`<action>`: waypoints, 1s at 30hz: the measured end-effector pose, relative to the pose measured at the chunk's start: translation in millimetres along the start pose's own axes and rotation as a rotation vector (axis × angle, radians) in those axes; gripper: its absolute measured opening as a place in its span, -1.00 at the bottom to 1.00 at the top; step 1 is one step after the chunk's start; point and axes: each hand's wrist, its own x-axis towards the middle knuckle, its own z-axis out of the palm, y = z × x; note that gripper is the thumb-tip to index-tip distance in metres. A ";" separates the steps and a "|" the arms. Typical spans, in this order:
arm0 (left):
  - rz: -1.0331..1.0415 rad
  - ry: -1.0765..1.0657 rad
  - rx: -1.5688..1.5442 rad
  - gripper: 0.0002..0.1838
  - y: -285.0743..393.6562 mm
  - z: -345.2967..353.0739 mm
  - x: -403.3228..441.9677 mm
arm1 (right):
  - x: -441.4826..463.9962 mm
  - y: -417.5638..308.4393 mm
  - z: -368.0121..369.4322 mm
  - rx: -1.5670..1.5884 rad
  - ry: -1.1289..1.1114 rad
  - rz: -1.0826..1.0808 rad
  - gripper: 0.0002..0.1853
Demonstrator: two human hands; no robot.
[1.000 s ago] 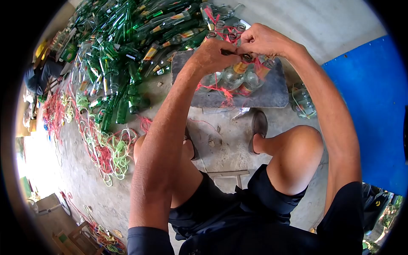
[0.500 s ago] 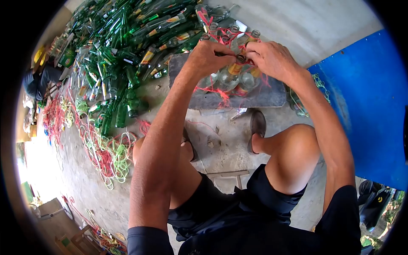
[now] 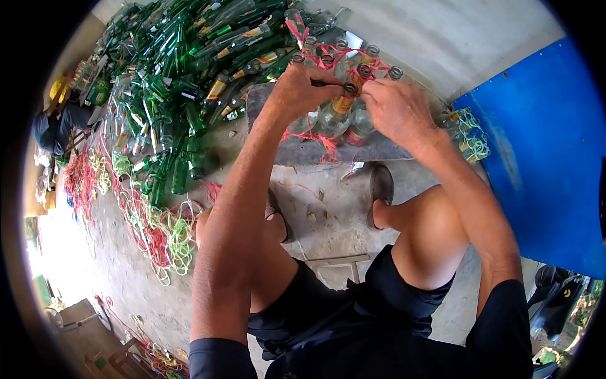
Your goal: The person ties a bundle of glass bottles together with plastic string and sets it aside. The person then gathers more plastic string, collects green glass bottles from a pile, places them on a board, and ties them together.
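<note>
Clear glass bottles stand upright in a cluster on a low grey slab (image 3: 372, 153), with red string (image 3: 325, 146) run around them and between their necks. My left hand (image 3: 300, 91) is closed, thumb and fingertips pinched at the left side of the neck of a front bottle (image 3: 334, 120); what they grip is hidden. On the other side of that neck, my right hand (image 3: 401, 108) pinches the red string between thumb and fingers. Another bottle neck (image 3: 395, 72) rises just behind my right hand.
A large heap of green bottles (image 3: 183, 69) lies at the upper left. Tangled red and pale green string (image 3: 167, 234) is on the floor to the left. A blue board (image 3: 536, 158) stands at the right, with green string (image 3: 473, 136) beside it. Another person's dark-clothed leg (image 3: 76, 114) shows far left.
My right hand has moved down and slightly left, uncovering bottle necks behind it. My left hand has shifted slightly left. The bottle cluster appears a little further left in view.
</note>
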 end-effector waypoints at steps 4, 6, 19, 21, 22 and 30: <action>0.048 0.017 0.034 -0.75 -2.0 0.3 0.2 | -6.8 -7.2 4.7 -0.095 0.086 -0.089 -0.93; 0.050 0.026 0.045 -0.76 -1.4 0.9 0.4 | -6.6 -7.3 4.7 -0.131 0.111 -0.126 -0.95; -0.017 0.006 -0.005 -0.77 2.8 0.5 -2.0 | 2.1 19.1 13.3 -0.049 0.126 -0.139 -0.59; -0.015 0.005 -0.001 -0.76 1.5 0.4 -2.3 | 3.7 20.1 14.5 -0.012 0.122 -0.115 -0.53; -0.018 0.019 -0.004 -0.76 1.3 0.9 -2.8 | 3.8 20.9 15.4 0.009 0.135 -0.126 -0.51; 0.045 0.027 0.024 -0.74 -3.7 3.3 0.3 | 0.1 22.6 20.2 0.045 0.021 -0.092 -0.67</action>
